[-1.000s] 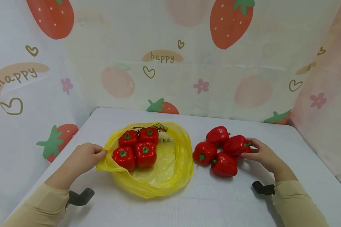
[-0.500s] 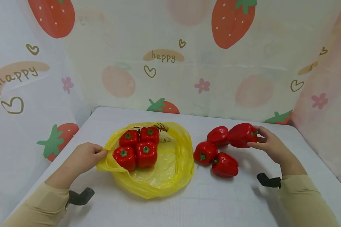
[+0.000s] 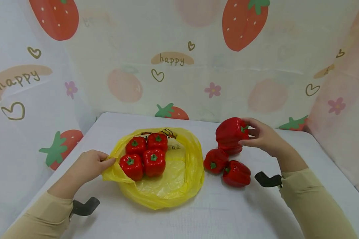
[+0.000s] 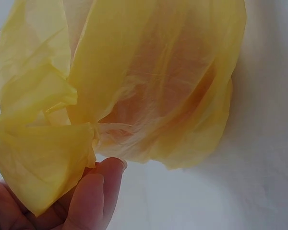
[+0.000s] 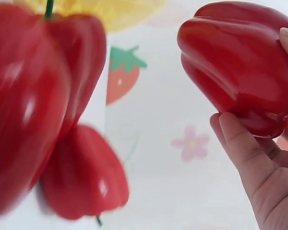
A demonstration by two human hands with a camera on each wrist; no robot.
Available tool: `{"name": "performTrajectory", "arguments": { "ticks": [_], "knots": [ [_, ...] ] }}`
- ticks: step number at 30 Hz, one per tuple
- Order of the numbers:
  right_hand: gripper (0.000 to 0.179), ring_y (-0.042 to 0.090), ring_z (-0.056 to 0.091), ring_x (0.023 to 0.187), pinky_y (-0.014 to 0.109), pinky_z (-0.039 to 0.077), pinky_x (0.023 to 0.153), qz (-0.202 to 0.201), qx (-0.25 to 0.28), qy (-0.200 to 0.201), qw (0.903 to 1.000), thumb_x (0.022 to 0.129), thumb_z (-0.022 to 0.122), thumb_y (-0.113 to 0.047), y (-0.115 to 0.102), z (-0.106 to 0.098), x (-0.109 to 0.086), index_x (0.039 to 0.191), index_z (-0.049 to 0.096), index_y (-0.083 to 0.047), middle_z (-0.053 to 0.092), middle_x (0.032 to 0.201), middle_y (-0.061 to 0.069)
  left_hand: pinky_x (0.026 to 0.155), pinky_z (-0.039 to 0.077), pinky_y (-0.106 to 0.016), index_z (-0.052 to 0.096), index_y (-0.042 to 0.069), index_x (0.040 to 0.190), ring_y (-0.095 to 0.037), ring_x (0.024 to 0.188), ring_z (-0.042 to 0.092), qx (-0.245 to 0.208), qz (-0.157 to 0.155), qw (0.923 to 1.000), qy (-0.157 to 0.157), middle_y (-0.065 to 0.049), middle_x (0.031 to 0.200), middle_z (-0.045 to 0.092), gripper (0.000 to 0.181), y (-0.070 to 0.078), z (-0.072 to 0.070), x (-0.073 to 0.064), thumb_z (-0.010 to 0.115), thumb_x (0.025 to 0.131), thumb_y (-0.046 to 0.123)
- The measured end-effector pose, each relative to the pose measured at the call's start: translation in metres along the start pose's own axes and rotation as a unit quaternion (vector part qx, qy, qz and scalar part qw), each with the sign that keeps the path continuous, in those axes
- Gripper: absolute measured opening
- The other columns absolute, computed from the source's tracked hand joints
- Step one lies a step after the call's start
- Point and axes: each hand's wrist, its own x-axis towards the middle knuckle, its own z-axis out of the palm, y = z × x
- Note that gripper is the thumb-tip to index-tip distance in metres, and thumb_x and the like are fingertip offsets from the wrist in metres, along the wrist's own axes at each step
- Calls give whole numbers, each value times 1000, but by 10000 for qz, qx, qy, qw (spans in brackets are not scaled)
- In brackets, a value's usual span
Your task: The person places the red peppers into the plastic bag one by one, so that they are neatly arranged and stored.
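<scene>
A yellow plastic bag (image 3: 194,162) lies spread with its mouth facing up, and several red bell peppers (image 3: 154,162) stand inside, green stems up. At its left rim my left hand (image 3: 89,167) pinches the thin film between thumb and fingers; the left wrist view shows the crumpled film (image 4: 48,158) there. To the right of the bag, my right hand (image 3: 264,137) grips a raised red bell pepper (image 3: 231,131) by its stem end. This pepper partly hides a back pepper (image 3: 231,149) on the table. Two more peppers rest nearer, one beside the bag (image 3: 216,161) and one further right (image 3: 237,174).
The white table (image 3: 179,222) carries all of this. Behind it hangs a pale cloth (image 3: 179,89) printed with strawberries, hearts and flowers. A dark curved wrist piece (image 3: 85,206) juts from the left sleeve, and another (image 3: 267,179) from the right.
My right hand has lifted one pepper from the group on the right, then moved it up and left over the back pepper. The left hand stays at the bag's rim.
</scene>
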Motion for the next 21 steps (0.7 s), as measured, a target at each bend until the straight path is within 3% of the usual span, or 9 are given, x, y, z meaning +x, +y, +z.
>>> {"name": "performTrajectory", "arguments": {
  "ticks": [4,10,21],
  "knots": [
    [68,30,52,110,35,51,78,-15,14,-290,9996,78,72,-15,-16,12,11,135,36,-11,47,124,10,58,41,-29,67,5,98,-19,70,48,-14,-41,10000,-36,-1,71,59,36,-1,0,0,55,89,37],
    [72,28,52,109,36,51,77,1,-76,-698,9975,73,77,-21,-35,34,24,133,39,-17,49,123,6,60,42,-29,67,5,99,-19,70,50,14,-50,10000,-49,-1,71,60,36,0,0,0,56,89,37],
    [71,20,54,106,33,51,79,-488,-122,-1453,9881,70,79,-23,-67,85,46,130,41,-19,51,120,0,61,44,-29,67,5,100,-19,70,51,4,-69,9999,-89,-1,72,60,36,2,1,0,55,89,37]
  ]
}}
